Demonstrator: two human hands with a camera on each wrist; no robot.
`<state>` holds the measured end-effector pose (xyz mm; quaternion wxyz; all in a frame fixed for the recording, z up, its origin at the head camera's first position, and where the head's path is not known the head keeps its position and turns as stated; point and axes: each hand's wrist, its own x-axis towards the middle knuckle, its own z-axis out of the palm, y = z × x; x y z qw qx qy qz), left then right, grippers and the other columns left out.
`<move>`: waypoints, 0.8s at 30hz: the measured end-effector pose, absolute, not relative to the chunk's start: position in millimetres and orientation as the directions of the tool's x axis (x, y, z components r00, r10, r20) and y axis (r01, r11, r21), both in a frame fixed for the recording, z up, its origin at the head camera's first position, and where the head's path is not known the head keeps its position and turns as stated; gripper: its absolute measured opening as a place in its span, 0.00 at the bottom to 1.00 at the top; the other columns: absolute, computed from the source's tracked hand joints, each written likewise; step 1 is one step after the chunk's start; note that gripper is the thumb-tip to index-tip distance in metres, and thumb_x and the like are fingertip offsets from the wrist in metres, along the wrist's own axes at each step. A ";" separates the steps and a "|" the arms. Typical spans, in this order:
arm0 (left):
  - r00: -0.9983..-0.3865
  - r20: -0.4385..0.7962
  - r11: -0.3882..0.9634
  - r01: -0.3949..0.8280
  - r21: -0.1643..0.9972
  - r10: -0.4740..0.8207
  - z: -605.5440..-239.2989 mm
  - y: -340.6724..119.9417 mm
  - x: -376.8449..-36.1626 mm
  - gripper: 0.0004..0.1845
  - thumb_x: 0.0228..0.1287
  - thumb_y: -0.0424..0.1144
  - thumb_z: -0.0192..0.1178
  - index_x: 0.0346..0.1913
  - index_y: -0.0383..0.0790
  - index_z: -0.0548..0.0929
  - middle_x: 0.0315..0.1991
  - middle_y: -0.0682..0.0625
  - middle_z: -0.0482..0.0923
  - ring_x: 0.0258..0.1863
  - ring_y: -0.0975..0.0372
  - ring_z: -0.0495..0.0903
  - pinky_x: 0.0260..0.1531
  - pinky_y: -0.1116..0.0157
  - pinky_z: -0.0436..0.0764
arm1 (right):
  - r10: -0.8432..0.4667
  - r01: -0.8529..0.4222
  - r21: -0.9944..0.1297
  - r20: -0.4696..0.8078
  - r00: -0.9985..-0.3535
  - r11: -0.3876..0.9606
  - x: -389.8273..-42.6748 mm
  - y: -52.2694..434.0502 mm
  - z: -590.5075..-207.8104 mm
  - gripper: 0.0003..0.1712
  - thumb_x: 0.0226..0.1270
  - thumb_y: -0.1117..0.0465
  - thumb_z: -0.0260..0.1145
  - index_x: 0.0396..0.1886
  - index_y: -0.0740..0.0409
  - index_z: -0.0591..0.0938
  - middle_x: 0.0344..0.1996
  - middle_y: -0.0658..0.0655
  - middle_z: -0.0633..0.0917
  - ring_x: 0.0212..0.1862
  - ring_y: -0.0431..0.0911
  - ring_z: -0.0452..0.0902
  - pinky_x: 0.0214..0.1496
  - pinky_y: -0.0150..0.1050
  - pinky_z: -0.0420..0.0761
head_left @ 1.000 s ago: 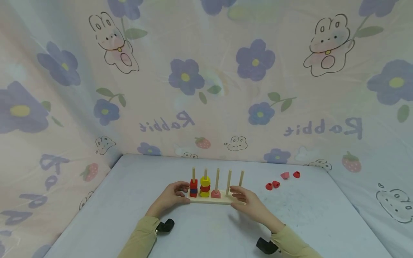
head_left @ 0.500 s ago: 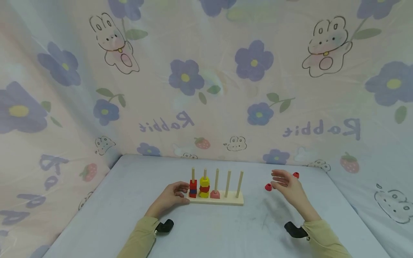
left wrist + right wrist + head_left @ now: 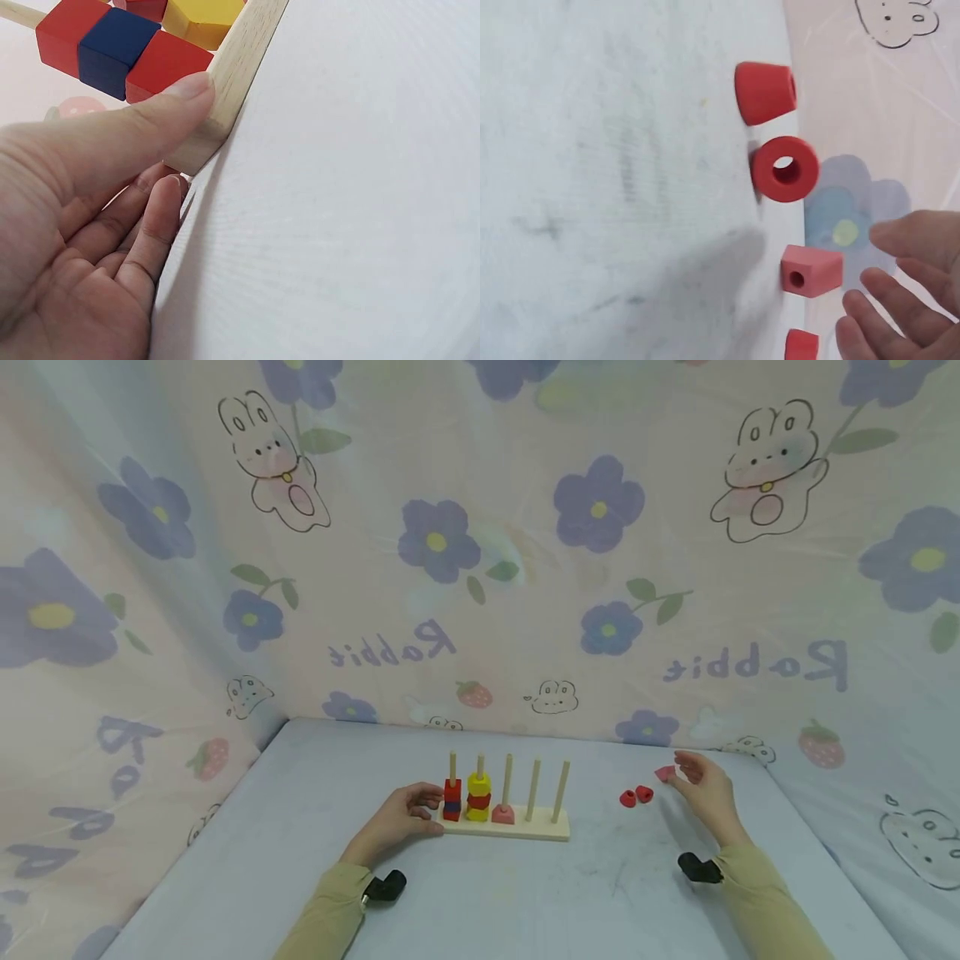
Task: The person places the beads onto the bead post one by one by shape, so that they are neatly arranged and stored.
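Observation:
A wooden peg board (image 3: 517, 829) with several upright pegs stands mid-table. My left hand (image 3: 401, 814) holds its left end, the thumb (image 3: 169, 112) against the wooden edge and the other fingers curled behind. Red and blue blocks (image 3: 452, 800) fill the first peg; yellow and red blocks (image 3: 478, 797) fill the second. A pink block (image 3: 503, 814) sits at the foot of the third. To the right, my right hand (image 3: 708, 793) hovers with relaxed fingers beside a loose pink block (image 3: 810, 271); a gap shows between them in the right wrist view.
Two red tapered beads, one lying on its side (image 3: 765, 93) and one with its hole showing (image 3: 763, 176), are left of the pink block. Another red piece (image 3: 802, 345) shows at the right wrist view's bottom edge. A printed curtain (image 3: 517, 610) rises behind the table (image 3: 525, 902).
My right hand has left the board's right end and moved right to the loose pieces, ending beside the pink block. The left hand stays on the board's left end.

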<state>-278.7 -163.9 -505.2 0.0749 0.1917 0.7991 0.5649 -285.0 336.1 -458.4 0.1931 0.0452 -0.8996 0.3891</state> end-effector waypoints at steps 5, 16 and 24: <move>-0.922 0.081 0.287 0.200 0.937 0.378 -506.1 -162.9 -279.7 0.29 0.41 0.34 0.70 0.51 0.40 0.73 0.44 0.46 0.74 0.41 0.54 0.74 0.39 0.64 0.74 | 0.044 -0.195 -0.665 0.324 -0.945 0.721 -294.4 335.5 -461.9 0.25 0.58 0.67 0.61 0.55 0.72 0.67 0.49 0.73 0.72 0.51 0.63 0.67 0.50 0.54 0.68; -0.915 0.096 0.279 0.219 0.935 0.393 -490.0 -160.5 -268.5 0.28 0.43 0.32 0.69 0.51 0.36 0.72 0.44 0.43 0.74 0.41 0.51 0.73 0.39 0.64 0.75 | 0.163 -0.101 -0.716 0.289 -0.943 0.690 -313.7 335.0 -474.0 0.27 0.57 0.68 0.61 0.56 0.71 0.65 0.48 0.74 0.71 0.50 0.64 0.68 0.47 0.53 0.71; -0.918 0.094 0.290 0.217 0.932 0.384 -500.7 -162.2 -276.4 0.29 0.42 0.34 0.70 0.52 0.38 0.72 0.44 0.45 0.74 0.41 0.54 0.73 0.40 0.63 0.74 | 0.178 -0.060 -0.704 0.259 -0.949 0.707 -317.7 336.8 -482.4 0.24 0.57 0.65 0.61 0.52 0.71 0.69 0.43 0.71 0.75 0.45 0.61 0.71 0.42 0.49 0.74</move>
